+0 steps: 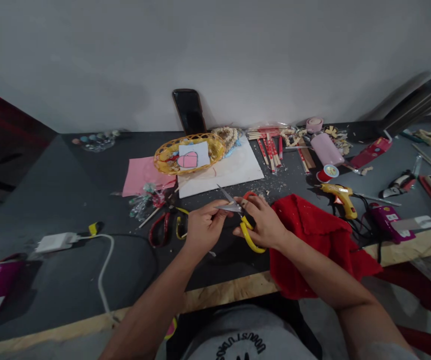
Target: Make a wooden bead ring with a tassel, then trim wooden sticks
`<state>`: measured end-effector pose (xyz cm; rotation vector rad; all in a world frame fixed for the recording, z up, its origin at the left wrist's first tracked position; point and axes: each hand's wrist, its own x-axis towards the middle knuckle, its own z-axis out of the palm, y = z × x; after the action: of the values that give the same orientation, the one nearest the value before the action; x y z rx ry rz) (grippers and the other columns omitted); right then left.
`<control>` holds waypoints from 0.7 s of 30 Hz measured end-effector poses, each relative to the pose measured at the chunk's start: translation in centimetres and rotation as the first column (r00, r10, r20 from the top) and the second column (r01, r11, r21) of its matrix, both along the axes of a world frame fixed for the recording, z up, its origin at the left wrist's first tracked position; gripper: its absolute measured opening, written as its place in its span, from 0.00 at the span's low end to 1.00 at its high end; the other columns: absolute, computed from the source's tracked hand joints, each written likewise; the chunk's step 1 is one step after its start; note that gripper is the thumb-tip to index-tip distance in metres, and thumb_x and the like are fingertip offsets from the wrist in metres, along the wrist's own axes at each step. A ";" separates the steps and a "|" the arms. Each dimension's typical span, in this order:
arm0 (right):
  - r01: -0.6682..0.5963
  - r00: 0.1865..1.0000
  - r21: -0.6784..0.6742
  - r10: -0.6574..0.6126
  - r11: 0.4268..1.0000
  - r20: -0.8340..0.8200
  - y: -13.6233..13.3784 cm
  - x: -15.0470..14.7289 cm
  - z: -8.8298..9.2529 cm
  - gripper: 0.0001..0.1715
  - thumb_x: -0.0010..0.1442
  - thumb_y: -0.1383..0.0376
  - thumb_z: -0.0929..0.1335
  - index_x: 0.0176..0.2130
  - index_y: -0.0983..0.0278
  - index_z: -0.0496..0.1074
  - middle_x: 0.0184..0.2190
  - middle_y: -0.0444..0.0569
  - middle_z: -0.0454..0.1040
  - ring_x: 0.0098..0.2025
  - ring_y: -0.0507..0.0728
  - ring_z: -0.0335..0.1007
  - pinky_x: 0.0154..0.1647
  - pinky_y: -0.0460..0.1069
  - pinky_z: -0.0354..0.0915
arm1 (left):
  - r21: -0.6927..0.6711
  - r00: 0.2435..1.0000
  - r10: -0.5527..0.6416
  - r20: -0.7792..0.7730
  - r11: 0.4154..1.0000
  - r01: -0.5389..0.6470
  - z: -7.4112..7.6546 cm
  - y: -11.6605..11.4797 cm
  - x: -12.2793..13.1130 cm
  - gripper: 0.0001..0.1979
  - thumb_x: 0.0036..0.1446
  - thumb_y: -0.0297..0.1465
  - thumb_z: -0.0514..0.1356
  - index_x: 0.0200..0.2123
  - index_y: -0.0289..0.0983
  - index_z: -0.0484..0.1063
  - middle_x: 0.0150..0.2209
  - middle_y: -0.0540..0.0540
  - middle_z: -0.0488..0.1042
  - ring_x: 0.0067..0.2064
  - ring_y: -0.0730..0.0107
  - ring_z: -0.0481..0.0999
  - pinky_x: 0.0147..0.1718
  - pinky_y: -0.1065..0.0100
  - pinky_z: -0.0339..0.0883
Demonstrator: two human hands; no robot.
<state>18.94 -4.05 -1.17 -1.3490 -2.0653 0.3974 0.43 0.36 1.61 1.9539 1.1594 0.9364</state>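
My right hand [266, 221] grips a pair of scissors [253, 241] with yellow and orange handles. Their blades are apart and point up and to the left. Beside them, my left hand [204, 226] is closed in a pinch, its fingertips against the lower blade; whatever it may hold is too small to make out. A red fuzzy cloth [305, 225] lies under my right forearm and hangs over the table's front edge. Left of my left hand rest a red-handled tool [159, 230] and a yellow-handled tool [180, 226], partly hidden.
Behind my hands are a yellow basket [159, 161] with a pink drawing on paper [202, 153], a white sheet [234, 175] and pink paper [135, 177]. A phone [190, 111] leans on the wall. Rightward lie red-wrapped chopsticks [271, 154], red thread [326, 174] and a yellow glue gun [345, 200].
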 end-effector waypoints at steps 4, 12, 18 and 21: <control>0.034 0.999 0.008 -0.034 0.999 -0.006 -0.1 -0.1 -0.5 0.41 0.59 0.43 0.67 0.61 0.65 0.65 0.46 0.60 0.71 0.50 0.65 0.67 0.52 0.60 0.69 | 0.030 1.000 -0.009 -0.007 1.000 0.009 -0.2 0.0 0.1 0.17 0.61 0.35 0.54 0.25 0.38 0.77 0.36 0.46 0.82 0.35 0.68 0.81 0.36 0.70 0.73; 0.082 0.995 -0.015 -0.081 0.996 0.057 -0.4 0.1 -0.5 0.39 0.60 0.44 0.66 0.60 0.66 0.65 0.46 0.60 0.72 0.49 0.65 0.69 0.52 0.60 0.70 | 0.009 0.996 -0.010 -0.090 1.000 0.011 -0.4 0.3 0.1 0.18 0.62 0.37 0.51 0.25 0.39 0.76 0.37 0.47 0.82 0.37 0.66 0.81 0.38 0.70 0.73; 0.083 0.996 -0.054 -0.081 0.995 0.026 -0.3 0.2 -0.4 0.37 0.61 0.44 0.65 0.60 0.63 0.65 0.49 0.58 0.72 0.52 0.64 0.69 0.54 0.58 0.69 | -0.004 0.996 0.027 -0.090 1.000 -0.027 0.1 0.3 0.2 0.13 0.61 0.38 0.56 0.35 0.40 0.79 0.41 0.48 0.82 0.39 0.66 0.81 0.41 0.70 0.73; 0.092 0.996 -0.051 -0.091 0.994 0.018 -0.3 0.2 -0.1 0.38 0.60 0.43 0.65 0.60 0.65 0.66 0.47 0.59 0.71 0.52 0.65 0.68 0.54 0.59 0.69 | -0.001 0.997 0.048 -0.058 0.999 -0.048 0.2 0.1 0.3 0.13 0.61 0.38 0.56 0.34 0.40 0.79 0.39 0.48 0.82 0.38 0.66 0.80 0.40 0.70 0.73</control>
<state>19.11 -4.38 -1.31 -1.4759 -2.0095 0.4035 0.74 0.47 1.78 1.9710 1.2445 0.9083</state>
